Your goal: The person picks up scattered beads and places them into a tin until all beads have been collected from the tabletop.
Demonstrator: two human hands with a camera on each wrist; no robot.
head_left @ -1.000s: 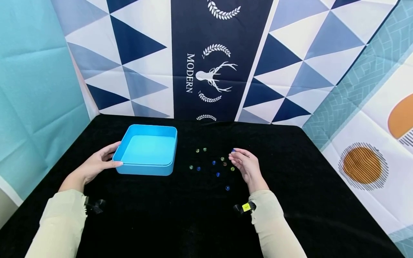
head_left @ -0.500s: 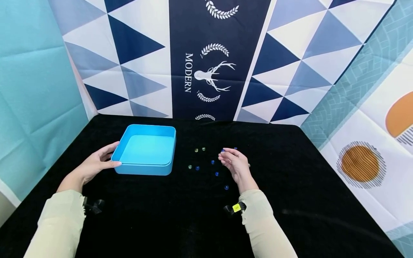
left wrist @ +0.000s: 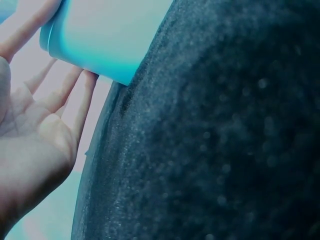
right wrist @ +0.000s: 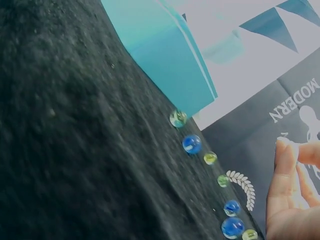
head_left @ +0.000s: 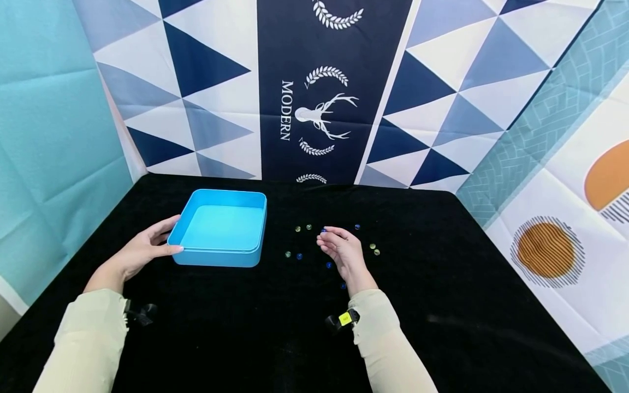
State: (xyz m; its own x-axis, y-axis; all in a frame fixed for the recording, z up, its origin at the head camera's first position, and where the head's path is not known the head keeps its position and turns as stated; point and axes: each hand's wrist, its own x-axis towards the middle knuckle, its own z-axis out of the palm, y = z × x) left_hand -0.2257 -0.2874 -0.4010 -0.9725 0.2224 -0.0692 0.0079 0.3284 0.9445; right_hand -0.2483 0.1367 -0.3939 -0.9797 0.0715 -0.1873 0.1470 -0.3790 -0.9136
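A shallow light-blue box [head_left: 218, 228] sits on the black cloth [head_left: 275, 338], left of centre. My left hand [head_left: 163, 239] rests against its near-left corner, thumb along the front wall and fingers on the left wall; the left wrist view shows straight fingers [left wrist: 75, 100] under the box [left wrist: 110, 35]. Several small blue and green marbles [head_left: 298, 255] lie scattered to the right of the box. My right hand [head_left: 324, 236] hovers over them with curled fingers and pinches a blue marble [head_left: 323, 231] at its fingertips. In the right wrist view a row of marbles [right wrist: 192, 143] runs past the box [right wrist: 165, 55].
Two green marbles [head_left: 374, 249] and a blue one [head_left: 357, 226] lie right of my right hand, and another blue one [head_left: 343, 285] by its wrist. Patterned fabric walls [head_left: 314, 87] close in the back and both sides.
My right hand has moved left across the marbles toward the box, with the blue marble at its fingertips. Two green marbles are now uncovered on its right. The left hand has stayed put.
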